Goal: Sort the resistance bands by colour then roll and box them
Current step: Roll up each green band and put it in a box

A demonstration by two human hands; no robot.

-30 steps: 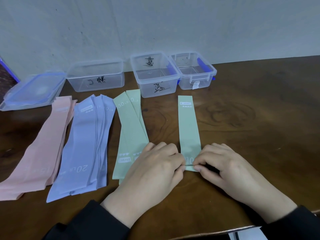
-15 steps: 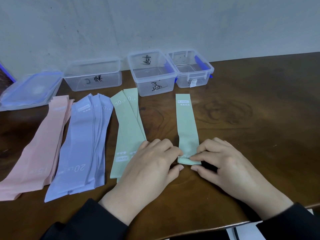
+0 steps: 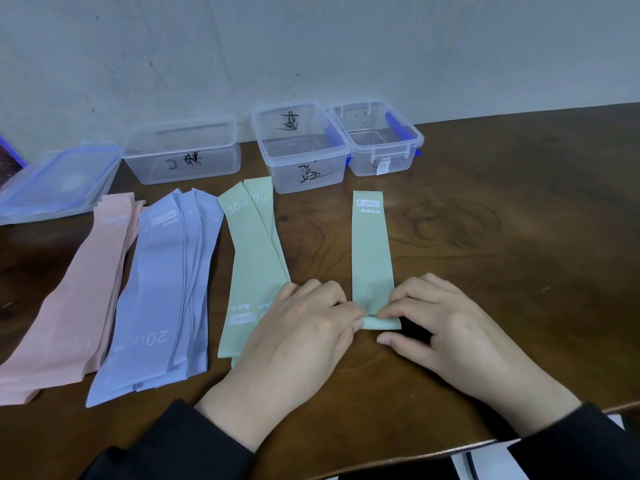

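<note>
Wooden table: three boxes (clear), three band piles.

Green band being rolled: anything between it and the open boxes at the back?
Nothing visible. The green band lies alone on bare table, both hands pinching its near end. The boxes stand open just beyond its far end.

Dark wooden table against pale wall; white papers below edge.
</note>
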